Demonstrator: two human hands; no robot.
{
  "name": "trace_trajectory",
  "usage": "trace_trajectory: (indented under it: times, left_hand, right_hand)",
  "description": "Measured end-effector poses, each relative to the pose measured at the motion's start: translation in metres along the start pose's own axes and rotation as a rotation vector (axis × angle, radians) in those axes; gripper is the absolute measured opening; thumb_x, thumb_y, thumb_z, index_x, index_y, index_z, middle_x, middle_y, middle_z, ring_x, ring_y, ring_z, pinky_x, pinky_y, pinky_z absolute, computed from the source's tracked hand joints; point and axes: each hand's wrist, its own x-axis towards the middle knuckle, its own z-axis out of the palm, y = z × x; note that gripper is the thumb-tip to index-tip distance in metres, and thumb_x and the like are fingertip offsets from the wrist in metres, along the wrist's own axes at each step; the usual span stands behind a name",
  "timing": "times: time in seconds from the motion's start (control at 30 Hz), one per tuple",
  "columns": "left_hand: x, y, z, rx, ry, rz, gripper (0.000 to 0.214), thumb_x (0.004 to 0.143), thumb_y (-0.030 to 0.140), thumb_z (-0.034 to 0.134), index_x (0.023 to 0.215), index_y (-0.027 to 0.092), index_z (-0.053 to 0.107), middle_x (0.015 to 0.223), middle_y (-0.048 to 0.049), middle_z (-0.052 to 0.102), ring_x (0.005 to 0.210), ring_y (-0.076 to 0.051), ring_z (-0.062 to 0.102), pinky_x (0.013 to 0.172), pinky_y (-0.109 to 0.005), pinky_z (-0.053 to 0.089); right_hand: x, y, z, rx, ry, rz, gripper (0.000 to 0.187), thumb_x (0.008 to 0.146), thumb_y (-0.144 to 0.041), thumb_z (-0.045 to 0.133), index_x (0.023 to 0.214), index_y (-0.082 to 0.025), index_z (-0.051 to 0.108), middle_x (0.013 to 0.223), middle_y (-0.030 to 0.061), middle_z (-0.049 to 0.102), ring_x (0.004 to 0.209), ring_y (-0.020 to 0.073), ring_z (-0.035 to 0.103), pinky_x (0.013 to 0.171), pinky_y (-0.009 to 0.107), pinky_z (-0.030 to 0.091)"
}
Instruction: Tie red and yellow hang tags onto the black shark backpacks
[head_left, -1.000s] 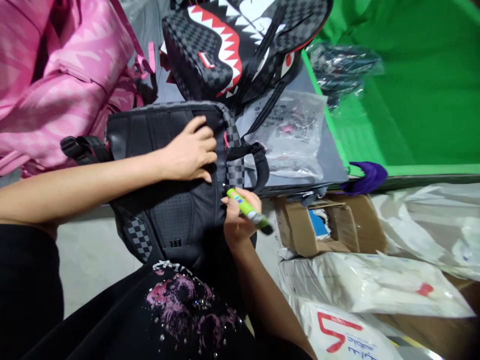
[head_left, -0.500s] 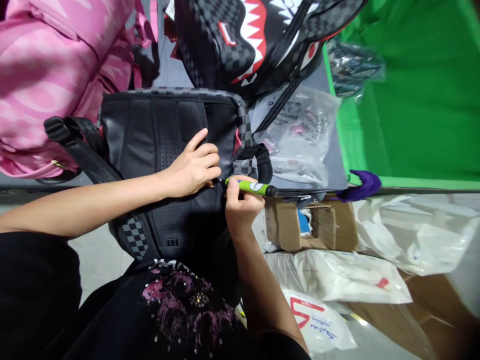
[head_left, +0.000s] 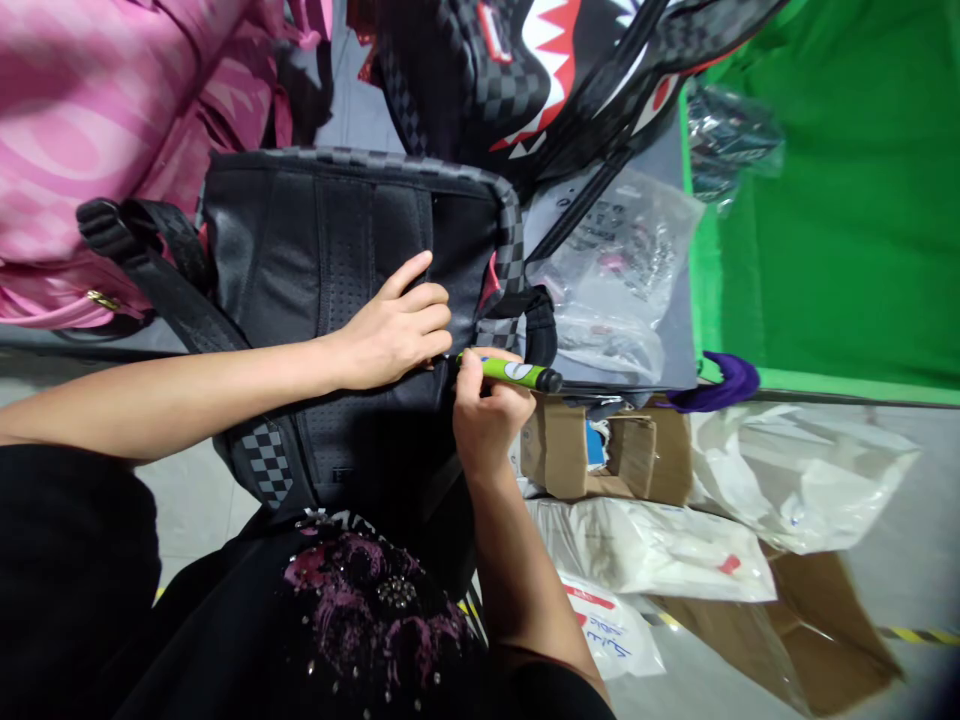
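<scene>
A black backpack [head_left: 262, 250] with grey checkered trim lies tilted against my body, its padded back panel facing up. My left hand [head_left: 397, 325] rests on that panel, its little finger stretched away and the other fingers bent. Thumb and index finger seem to pinch a fold of the backpack beside the pen tip; the thumb is mostly hidden. In my right hand [head_left: 491, 405] is a green marker-like pen [head_left: 517, 371] with a dark end, gripped between thumb and fingers. Its thin tip meets the backpack near my left fingertips.
Pink backpacks [head_left: 90, 150] stand at the left. A shark-mouth backpack [head_left: 510, 90] and a clear plastic bag [head_left: 607, 270] lie on the grey table. Beyond is a green bin [head_left: 847, 220]. An open cardboard box [head_left: 559, 450] and white plastic bags [head_left: 660, 545] are below right.
The view has shifted slightly, so the table items appear farther right. Both hands keep nearly the same position on the backpack, with the pen still at my left fingertips.
</scene>
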Motion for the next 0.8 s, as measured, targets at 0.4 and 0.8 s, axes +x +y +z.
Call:
trace_trajectory:
  times: [0.4,0.8]
  left_hand:
    - [0.0008,-0.0002,0.0025,0.053,0.056,0.015,0.033,0.1,0.024,0.037,0.086,0.02,0.066,0.09,-0.0001,0.059,0.113,-0.016,0.053,0.125,-0.05,0.017]
    - [-0.0022,0.0019,0.0099,0.054,0.309,0.067,0.02,0.095,0.024,0.054,0.076,0.019,0.058,0.08,-0.0008,0.059,0.101,-0.018,0.053,0.121,-0.049,0.028]
  right_hand:
    - [0.0013,0.0001,0.0027,-0.042,-0.041,0.066,0.043,0.098,-0.044,0.05,0.077,-0.012,0.07,0.076,0.0096,0.071,0.061,0.0156,0.063,0.066,0.027,0.049]
    - [0.0033,0.0083,-0.0037,0.012,-0.101,-0.075,0.031,0.099,-0.034,0.05,0.087,-0.013,0.071,0.079,0.008,0.072,0.067,0.0174,0.064,0.067,0.03,0.048]
